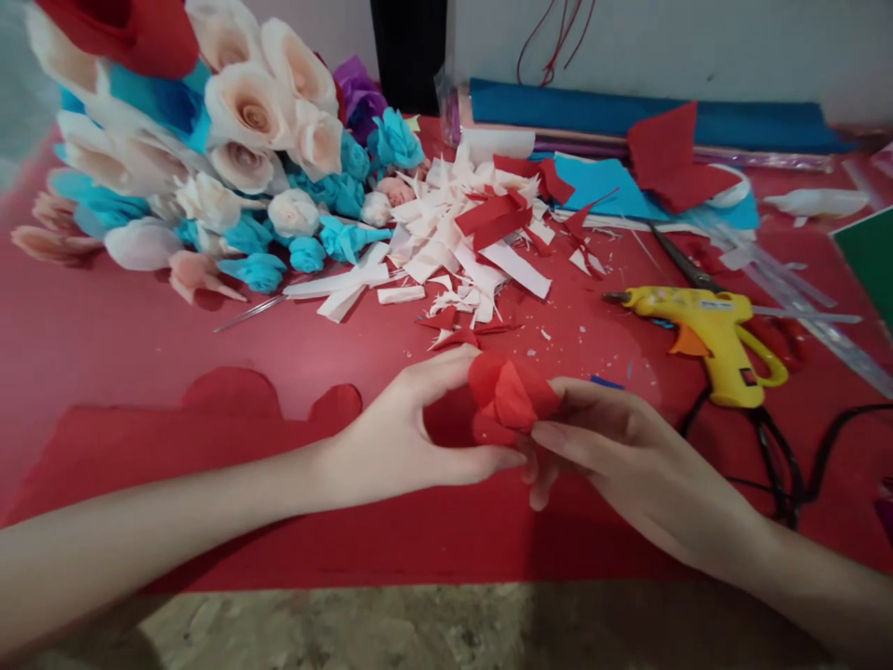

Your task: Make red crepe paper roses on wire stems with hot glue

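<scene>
A small red paper flower (pixel 514 395) with overlapping rounded petals is held between both hands, above the front of the red table. My left hand (pixel 411 423) curves round its left side, thumb below and fingers behind it. From the right, my right hand (pixel 620 447) pinches the flower's lower edge between thumb and fingers. The fingertips behind the petals are partly hidden. Left of my left hand lie red paper pieces with rounded edges (pixel 230 393), flat on the red surface.
A yellow glue gun (pixel 726 340) with a black cord lies at the right, by dark-handled scissors (pixel 680 256). Paper scraps (pixel 474 233) are heaped in the middle. Many finished paper flowers (pixel 251 112) crowd the back left. Blue paper (pixel 642 121) lies along the back.
</scene>
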A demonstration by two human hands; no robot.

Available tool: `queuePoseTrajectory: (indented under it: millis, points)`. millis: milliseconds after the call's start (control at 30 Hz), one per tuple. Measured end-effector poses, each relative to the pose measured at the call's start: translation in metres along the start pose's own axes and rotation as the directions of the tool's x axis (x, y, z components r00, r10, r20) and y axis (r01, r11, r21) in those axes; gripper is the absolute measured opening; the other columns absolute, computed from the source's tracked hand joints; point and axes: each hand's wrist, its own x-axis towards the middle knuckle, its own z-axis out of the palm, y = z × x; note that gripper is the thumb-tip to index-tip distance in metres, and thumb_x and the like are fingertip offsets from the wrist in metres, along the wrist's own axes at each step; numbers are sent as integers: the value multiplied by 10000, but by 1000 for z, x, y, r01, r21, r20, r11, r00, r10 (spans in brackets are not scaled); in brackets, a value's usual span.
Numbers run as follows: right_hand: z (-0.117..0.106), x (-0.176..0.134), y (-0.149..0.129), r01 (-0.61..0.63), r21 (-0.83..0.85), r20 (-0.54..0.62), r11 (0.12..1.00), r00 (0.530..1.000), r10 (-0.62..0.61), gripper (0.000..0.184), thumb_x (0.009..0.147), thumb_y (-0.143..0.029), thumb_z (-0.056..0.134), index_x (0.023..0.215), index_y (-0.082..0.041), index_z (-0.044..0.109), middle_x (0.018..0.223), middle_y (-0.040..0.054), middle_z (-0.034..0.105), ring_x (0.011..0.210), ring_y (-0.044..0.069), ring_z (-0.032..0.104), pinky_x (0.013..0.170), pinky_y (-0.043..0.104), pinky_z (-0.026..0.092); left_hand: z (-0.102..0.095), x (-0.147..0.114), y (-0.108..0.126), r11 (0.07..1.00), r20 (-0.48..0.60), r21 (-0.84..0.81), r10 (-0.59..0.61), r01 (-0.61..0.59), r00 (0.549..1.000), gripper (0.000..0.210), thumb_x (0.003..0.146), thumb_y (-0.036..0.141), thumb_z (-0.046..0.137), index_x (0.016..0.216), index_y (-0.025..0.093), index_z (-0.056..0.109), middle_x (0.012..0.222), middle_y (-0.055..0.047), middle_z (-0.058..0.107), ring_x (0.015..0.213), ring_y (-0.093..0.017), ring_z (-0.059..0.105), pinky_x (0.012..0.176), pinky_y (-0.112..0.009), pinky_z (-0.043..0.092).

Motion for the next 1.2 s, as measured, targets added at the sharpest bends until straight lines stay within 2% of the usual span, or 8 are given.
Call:
queuePoseTrajectory:
  millis: [200,300,467,633,767,933,1200]
  points:
    - [6,1,2,6,69,12,998,1000,-7,97,818,-232,556,866,-148,553,705,-17,588,623,59,581,631,177,486,4,-3,3,1000,-63,-20,-10,9,998,144,687,169,657,824,143,626,894,-51,609,854,-159,572,744,-238,476]
    - [6,0,3,-23,59,3,998,1000,23,108,814,-248,565,822,-144,539,690,-24,581,635,47,572,643,156,470,4,-4,3,996,-56,-84,-20,15,998,85,693,153,655,776,158,637,838,-31,586,789,-133,558,731,-234,474]
    - [3,1,3,-12,5,-19,1000,1000,12,92,796,-245,587,834,-162,574,682,-34,592,639,34,553,660,133,435,4,-5,3,979,-44,-183,-94,84,995,95,687,152,669,779,177,666,833,-22,593,801,-129,559,776,-242,458]
    - [3,0,1,30,-13,-7,999,1000,-31,95,779,-206,595,871,-185,598,689,-37,605,644,40,554,671,146,448,5,-3,2,916,-38,-374,-172,145,984,137,691,109,662,785,206,690,823,-5,643,811,-116,573,777,-223,465]
    - [6,-1,1,102,-108,-62,989,992,-109,96,765,-185,591,857,-173,567,643,-36,584,613,56,551,622,161,466,6,-3,2,852,-24,-495,-209,170,978,182,704,80,643,817,216,688,854,-4,667,830,-119,600,805,-236,485]
    - [7,2,3,180,-276,-121,944,968,-220,75,789,-224,559,835,-165,555,624,-25,577,579,67,557,577,165,466,7,-4,3,829,-41,-534,-221,165,975,169,710,78,639,813,202,688,862,-4,685,833,-125,631,790,-222,511]
    - [9,-4,0,171,-365,-55,915,977,-204,181,846,-220,489,692,-139,538,618,-18,566,505,45,534,528,151,425,9,-5,4,826,-41,-540,-221,164,975,166,702,81,650,809,200,696,895,-7,702,877,-148,646,778,-211,524]
